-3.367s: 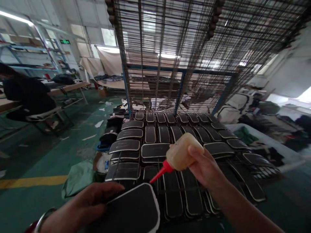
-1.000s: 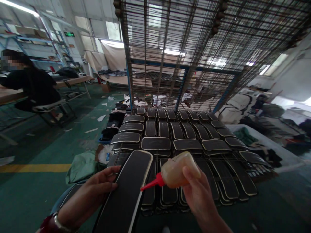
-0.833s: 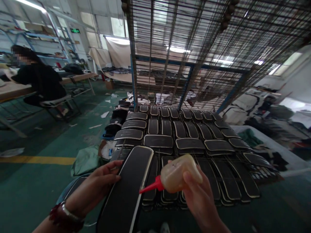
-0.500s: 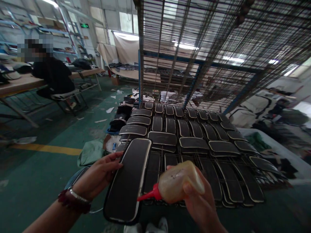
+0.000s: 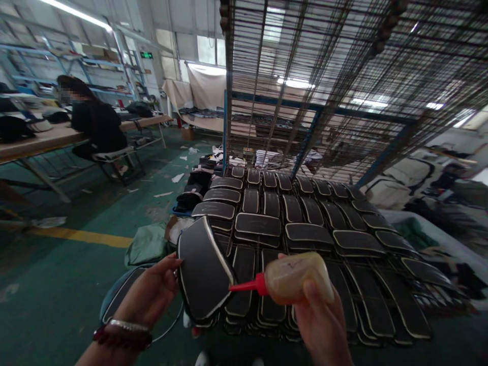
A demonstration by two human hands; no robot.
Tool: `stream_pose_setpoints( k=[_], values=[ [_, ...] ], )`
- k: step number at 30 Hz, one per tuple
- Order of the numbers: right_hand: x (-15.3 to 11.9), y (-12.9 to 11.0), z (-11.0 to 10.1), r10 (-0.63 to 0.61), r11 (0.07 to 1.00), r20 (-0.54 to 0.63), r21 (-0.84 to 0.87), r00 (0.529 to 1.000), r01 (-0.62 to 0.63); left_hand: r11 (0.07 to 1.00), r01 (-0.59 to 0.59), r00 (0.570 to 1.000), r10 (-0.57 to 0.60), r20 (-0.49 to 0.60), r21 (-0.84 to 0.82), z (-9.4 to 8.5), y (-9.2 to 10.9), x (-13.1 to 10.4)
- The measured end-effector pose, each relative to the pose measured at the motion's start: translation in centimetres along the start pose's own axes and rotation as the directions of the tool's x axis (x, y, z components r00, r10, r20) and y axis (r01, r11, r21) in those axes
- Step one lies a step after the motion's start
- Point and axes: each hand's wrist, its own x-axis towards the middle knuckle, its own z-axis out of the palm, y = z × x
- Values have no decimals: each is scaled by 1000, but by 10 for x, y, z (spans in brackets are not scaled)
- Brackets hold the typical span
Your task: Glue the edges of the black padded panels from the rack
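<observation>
A dark flat panel (image 5: 204, 269) with a pale line of glue along its edge is tilted up in front of me. My left hand (image 5: 154, 284) grips its left edge, thumb on the face and fingers behind. In my right hand (image 5: 320, 310) is a translucent glue bottle (image 5: 297, 277) with a yellowish-brown liquid and a red nozzle. The bottle lies nearly level, its nozzle tip at the panel's right corner. Whether glue is flowing there, I cannot tell.
Rows of similar pale-edged panels (image 5: 257, 223) lie on a rack before me. A raised wire-mesh frame (image 5: 324, 76) leans overhead. At left, a co-worker (image 5: 97, 122) sits at a long table (image 5: 49, 134). A green bag (image 5: 147, 244) rests on the floor.
The panel has turned in my left hand, so it now shows a shorter, wider outline. The nozzle tip has risen to its right corner, and the bottle has become more level.
</observation>
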Motion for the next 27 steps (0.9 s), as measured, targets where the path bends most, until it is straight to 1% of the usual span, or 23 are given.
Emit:
stream_pose_setpoints(
  k=[4,7,9,13,17,19,24,26,27],
  values=[
    [7,1,6,-42,997,-103,53,994,48,988,79,996,-84,-30,-132,-5,-14,5],
    [7,6,6,-66,996,-126,55,990,74,972,121,991,-130,-28,-203,-3,-22,5],
    [4,11,4,-70,996,-114,41,991,76,965,125,990,-136,-33,-231,0,-24,4],
    [-6,20,0,-33,999,-31,16,999,34,959,122,990,-136,-36,-256,5,-23,1],
    [-10,22,2,18,998,-8,52,1000,-18,963,125,990,-137,-36,-238,5,-21,2],
    [-5,18,1,-1,998,1,57,1000,1,967,125,990,-136,-36,-221,6,-21,2],
    [17,-2,-5,-142,990,34,-23,989,143,970,126,987,-144,-74,-209,8,-23,2],
    [17,-5,-4,-156,987,19,-33,988,156,971,119,989,-136,-67,-206,6,-23,4],
    [14,-3,-2,-143,989,1,-25,990,143,971,111,991,-126,-56,-212,5,-23,6]
  ],
)
